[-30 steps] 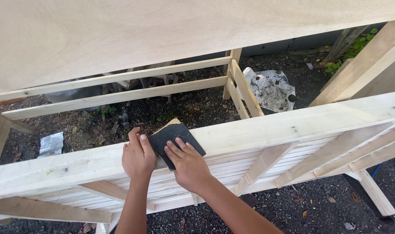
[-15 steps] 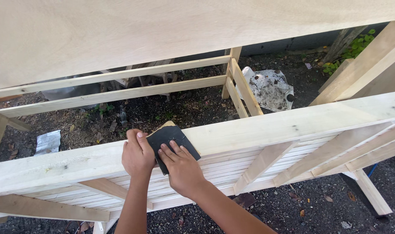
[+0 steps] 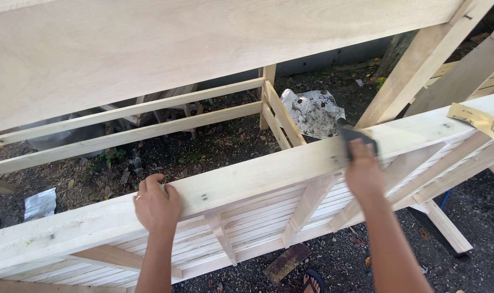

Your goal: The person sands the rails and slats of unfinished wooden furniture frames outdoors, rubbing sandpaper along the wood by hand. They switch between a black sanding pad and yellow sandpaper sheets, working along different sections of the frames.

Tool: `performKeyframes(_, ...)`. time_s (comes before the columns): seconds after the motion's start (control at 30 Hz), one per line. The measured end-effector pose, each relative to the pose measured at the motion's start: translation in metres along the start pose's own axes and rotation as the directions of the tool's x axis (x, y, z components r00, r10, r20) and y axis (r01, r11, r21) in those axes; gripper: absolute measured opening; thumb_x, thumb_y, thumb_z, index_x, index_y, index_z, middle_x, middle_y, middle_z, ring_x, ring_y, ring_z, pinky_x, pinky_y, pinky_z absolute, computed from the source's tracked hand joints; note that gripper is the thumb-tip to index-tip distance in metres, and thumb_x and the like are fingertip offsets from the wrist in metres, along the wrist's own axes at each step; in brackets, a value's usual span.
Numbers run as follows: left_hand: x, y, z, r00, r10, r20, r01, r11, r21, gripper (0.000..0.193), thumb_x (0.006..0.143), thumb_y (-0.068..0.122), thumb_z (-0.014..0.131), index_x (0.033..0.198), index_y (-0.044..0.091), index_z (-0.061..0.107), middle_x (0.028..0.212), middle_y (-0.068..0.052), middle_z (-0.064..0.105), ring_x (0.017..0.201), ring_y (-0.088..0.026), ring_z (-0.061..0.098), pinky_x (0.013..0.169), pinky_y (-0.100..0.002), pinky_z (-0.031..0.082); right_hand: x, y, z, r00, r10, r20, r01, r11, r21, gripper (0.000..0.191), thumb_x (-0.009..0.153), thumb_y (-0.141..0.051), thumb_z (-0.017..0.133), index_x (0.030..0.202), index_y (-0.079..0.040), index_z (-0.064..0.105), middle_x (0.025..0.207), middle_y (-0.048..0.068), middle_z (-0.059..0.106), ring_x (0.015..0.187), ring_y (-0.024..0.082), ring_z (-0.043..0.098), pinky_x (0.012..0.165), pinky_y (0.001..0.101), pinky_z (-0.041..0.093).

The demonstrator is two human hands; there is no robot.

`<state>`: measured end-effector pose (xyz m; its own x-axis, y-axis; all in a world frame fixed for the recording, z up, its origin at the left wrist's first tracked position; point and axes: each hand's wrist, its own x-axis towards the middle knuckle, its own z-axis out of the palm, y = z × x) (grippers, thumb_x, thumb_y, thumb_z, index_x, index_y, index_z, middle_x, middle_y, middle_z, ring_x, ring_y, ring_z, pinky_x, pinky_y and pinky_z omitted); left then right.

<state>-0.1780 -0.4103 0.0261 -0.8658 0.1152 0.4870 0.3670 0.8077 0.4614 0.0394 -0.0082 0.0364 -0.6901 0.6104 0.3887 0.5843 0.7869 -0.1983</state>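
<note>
One dark sanding pad (image 3: 355,135) under right hand (image 3: 363,173) (left hand (image 3: 157,206) steadies one rail (image 3: 247,182)).

Two hands are working on the top rail (image 3: 247,187): the left hand (image 3: 157,206) and the right hand (image 3: 363,173). One dark sanding pad (image 3: 355,135) and one yellow sandpaper sheet (image 3: 475,118) are sitting on that rail.

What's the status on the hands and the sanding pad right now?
Left hand grips the wooden rail. Right hand presses the dark sanding pad on the rail. Loose sandpaper sheet lies further right.
</note>
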Motion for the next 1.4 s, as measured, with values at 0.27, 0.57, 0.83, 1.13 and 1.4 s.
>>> performKeyframes(0.27,0.004,0.142,0.015,0.965,0.23,-0.123,-0.258,0.916,-0.308,0.022,0.088,0.006,0.062,0.108,0.011,0.068,0.125,-0.01,0.07,0.112,-0.036,0.066,0.106,-0.064,0.039,-0.063,-0.242,0.054,0.734,-0.649,0.201,0.46,0.692,0.556,0.063,0.095,-0.014,0.053,0.154,0.0,0.037,0.16,0.021,0.039,0.152,0.041,0.03,0.126,0.0463,0.025)
performKeyframes(0.57,0.013,0.147,0.033,0.991,0.061,0.122,-0.019,0.949,-0.314,0.019,0.089,0.008,0.06,0.103,0.013,0.071,0.117,-0.006,0.07,0.098,-0.031,0.067,0.094,-0.052,0.05,0.049,0.047,0.032,0.983,-0.148,0.107,0.138,0.986,0.096,0.06,0.09,-0.02,0.055,0.15,-0.013,0.05,0.16,0.007,0.042,0.148,0.036,0.034,0.119,0.0505,0.028)
performKeyframes(0.83,0.003,0.245,0.119,0.747,0.212,0.63,-0.11,0.974,-0.197,0.024,0.092,0.028,0.069,0.114,0.019,0.072,0.116,0.0,0.069,0.109,-0.026,0.068,0.113,-0.074,0.021,0.052,0.069,0.061,0.987,-0.14,0.077,0.124,0.975,0.182,0.048,0.097,-0.029,0.054,0.142,-0.014,0.06,0.156,0.005,0.049,0.148,0.036,0.037,0.119,0.0522,0.028)
performKeyframes(1.13,0.019,0.284,0.148,0.646,0.55,0.529,-0.625,0.779,-0.048,0.009,0.088,0.01,0.067,0.09,0.015,0.075,0.099,-0.003,0.072,0.11,-0.026,0.067,0.115,-0.069,0.032,0.056,0.058,0.044,0.977,-0.203,0.065,0.193,0.972,0.134,0.053,0.094,-0.028,0.058,0.145,-0.015,0.056,0.156,0.003,0.049,0.148,0.032,0.036,0.119,0.0498,0.028)
performKeyframes(1.4,0.02,0.282,0.146,0.69,0.478,0.544,-0.519,0.85,-0.088,0.009,0.087,0.008,0.065,0.093,0.01,0.072,0.1,-0.007,0.07,0.108,-0.028,0.066,0.112,-0.071,0.033,0.062,0.054,0.044,0.974,-0.192,0.117,0.181,0.978,0.102,0.059,0.088,-0.023,0.062,0.147,-0.017,0.054,0.157,0.001,0.047,0.149,0.03,0.034,0.119,0.0488,0.027)
